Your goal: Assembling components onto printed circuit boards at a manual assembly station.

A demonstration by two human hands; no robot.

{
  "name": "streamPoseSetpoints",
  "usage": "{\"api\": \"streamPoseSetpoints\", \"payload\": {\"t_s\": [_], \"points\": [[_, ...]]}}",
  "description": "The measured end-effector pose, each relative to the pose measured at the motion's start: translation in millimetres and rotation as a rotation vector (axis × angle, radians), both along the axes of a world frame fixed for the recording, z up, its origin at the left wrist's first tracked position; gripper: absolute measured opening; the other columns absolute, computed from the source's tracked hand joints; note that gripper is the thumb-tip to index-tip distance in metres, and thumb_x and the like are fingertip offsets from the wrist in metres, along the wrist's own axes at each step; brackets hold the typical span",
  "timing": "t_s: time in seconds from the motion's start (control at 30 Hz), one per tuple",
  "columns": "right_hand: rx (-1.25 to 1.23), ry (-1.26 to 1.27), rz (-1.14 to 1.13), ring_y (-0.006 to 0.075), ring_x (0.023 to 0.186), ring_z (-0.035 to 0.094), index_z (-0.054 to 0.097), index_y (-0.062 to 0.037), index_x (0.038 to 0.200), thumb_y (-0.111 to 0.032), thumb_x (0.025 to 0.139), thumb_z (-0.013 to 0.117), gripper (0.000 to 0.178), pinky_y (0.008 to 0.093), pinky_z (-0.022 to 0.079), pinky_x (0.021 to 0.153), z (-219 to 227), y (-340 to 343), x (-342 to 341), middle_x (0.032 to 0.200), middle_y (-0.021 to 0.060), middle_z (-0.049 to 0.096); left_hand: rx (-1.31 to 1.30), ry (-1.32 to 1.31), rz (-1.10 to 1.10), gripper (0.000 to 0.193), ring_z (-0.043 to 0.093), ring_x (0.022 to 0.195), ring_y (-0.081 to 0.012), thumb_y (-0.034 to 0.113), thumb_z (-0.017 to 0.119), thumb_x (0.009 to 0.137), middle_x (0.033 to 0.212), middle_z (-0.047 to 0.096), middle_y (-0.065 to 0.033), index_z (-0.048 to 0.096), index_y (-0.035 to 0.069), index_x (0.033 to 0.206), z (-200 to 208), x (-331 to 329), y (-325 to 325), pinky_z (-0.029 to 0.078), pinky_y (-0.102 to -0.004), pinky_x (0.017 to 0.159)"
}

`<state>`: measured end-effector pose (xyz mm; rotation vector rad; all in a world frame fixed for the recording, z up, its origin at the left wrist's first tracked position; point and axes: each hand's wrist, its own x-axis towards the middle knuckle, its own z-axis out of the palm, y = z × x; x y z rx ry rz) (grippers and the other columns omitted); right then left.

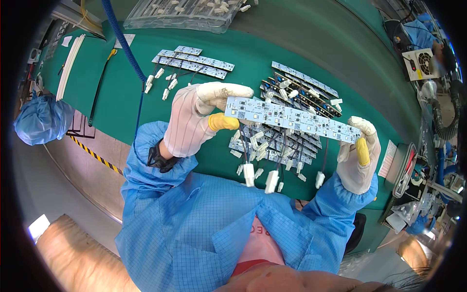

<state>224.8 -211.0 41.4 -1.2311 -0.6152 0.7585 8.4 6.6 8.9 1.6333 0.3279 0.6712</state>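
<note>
Green matting covers the bench (121,92), which runs diagonally across the view, with a grey floor and a black-and-yellow striped line along its near edge. Both hands wear white striped gloves with yellow finger cots and blue sleeves. The left hand (194,121) pinches the left end of a long white circuit strip (292,119) between thumb and fingers, closed on it. The right hand (359,155) grips the strip's right end the same way, so the board is held level above the bench, just over a heap of similar strips (277,143) whose black wires and white connectors (249,173) hang toward the near edge. A second stack of strips (304,90) lies just beyond, toward the far edge. Another small group of strips (192,62) rests farther left on the mat. A clear plastic tray (180,14) sits at the far edge, and a blue coiled hose (121,41) crosses the bench's left part. A small fan (418,63) stands at the right end.
</note>
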Motion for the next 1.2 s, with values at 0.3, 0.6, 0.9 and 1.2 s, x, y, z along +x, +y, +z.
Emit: {"api": "streamPoseSetpoints", "payload": {"t_s": [0.3, 0.6, 0.9, 1.2], "points": [[0.055, -0.016, 0.013, 0.0089, 0.053, 0.055, 0.05, 0.0044, 0.116, -0.022, 0.084, 0.068, 0.046, 0.0189, 0.04, 0.048, -7, -1, 3, 0.09, 0.0096, 0.063, 0.026, 0.001, -0.081, 0.061, 0.067, 0.079, -0.0223, 0.04, 0.07, 0.077, 0.097, 0.064, -0.0149, 0.056, -0.007, 0.113, -5, -7, 3, 0.054, -0.0305, 0.071], [-0.139, -0.057, 0.006, 0.0092, 0.055, 0.056, 0.051, 0.0056, 0.116, -0.03, 0.08, 0.073, 0.055, 0.0175, 0.041, 0.052, 2, -3, 1, 0.082, 0.0086, 0.063, -0.071, 0.016, -0.011, 0.071, 0.064, 0.09, -0.022, 0.054, 0.064, 0.079, 0.1, 0.064, -0.0168, 0.056, -0.007, 0.113, -4, -7, 7, 0.051, -0.0324, 0.079], [-0.168, -0.132, 0.012, 0.0053, 0.051, 0.052, 0.053, 0.0025, 0.113, -0.036, 0.083, 0.069, 0.051, 0.016, 0.037, 0.047, 12, 9, -11, 0.074, 0.0048, 0.062, 0.024, 0.011, 0.118, 0.059, 0.063, 0.088, -0.0167, 0.04, 0.071, 0.078, 0.1, 0.066, -0.0131, 0.059, -0.007, 0.113, -14, -13, 16, 0.049, -0.0277, 0.081], [-0.205, -0.169, 0.06, 0.0084, 0.056, 0.054, 0.056, 0.0008, 0.112, -0.014, 0.086, 0.061, 0.03, 0.0201, 0.042, 0.052, 16, 5, -11, 0.091, 0.0094, 0.063, 0.253, 0.051, 0.25, 0.065, 0.063, 0.09, -0.0159, 0.051, 0.063, 0.082, 0.097, 0.067, -0.0131, 0.058, -0.005, 0.114, -22, -12, 19, 0.045, -0.0235, 0.079]]}}
